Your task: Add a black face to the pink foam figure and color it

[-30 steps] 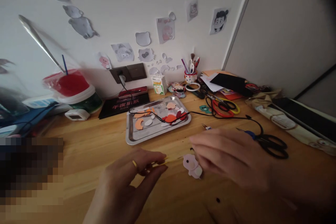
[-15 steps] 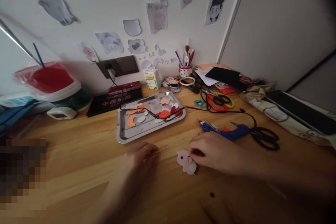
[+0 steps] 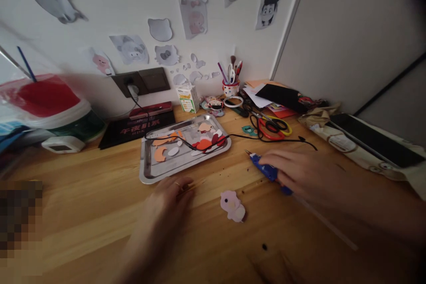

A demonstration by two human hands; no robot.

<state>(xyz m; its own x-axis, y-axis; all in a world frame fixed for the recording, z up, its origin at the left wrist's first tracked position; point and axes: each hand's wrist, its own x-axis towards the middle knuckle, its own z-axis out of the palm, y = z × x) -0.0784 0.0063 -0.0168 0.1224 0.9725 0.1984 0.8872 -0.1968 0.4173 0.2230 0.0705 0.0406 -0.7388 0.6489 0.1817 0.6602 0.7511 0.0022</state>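
Observation:
A small pink felt animal figure (image 3: 232, 205) lies on the wooden desk between my hands. My left hand (image 3: 171, 197), with a ring on one finger, rests on the desk beside it, fingers pinched on a thin wooden stick (image 3: 196, 184). Over to the right, my right hand (image 3: 301, 172) reaches across the blue glue gun (image 3: 266, 170), fingers curled over its body. The glue gun's black cord (image 3: 266, 138) runs back over a metal tray (image 3: 149, 173) that holds orange, white and red felt cut-outs.
Behind the tray sit a dark book (image 3: 133, 128), a small carton (image 3: 188, 98) and a pen cup (image 3: 230, 88). Scissors with red and yellow handles (image 3: 273, 125) lie near a paper stack (image 3: 276, 95). A red-lidded container (image 3: 46, 102) stands far left, a dark phone (image 3: 372, 137) at right.
My right hand left the pink figure and moved right onto the glue gun. My left hand stayed by the stick. The view shifted slightly.

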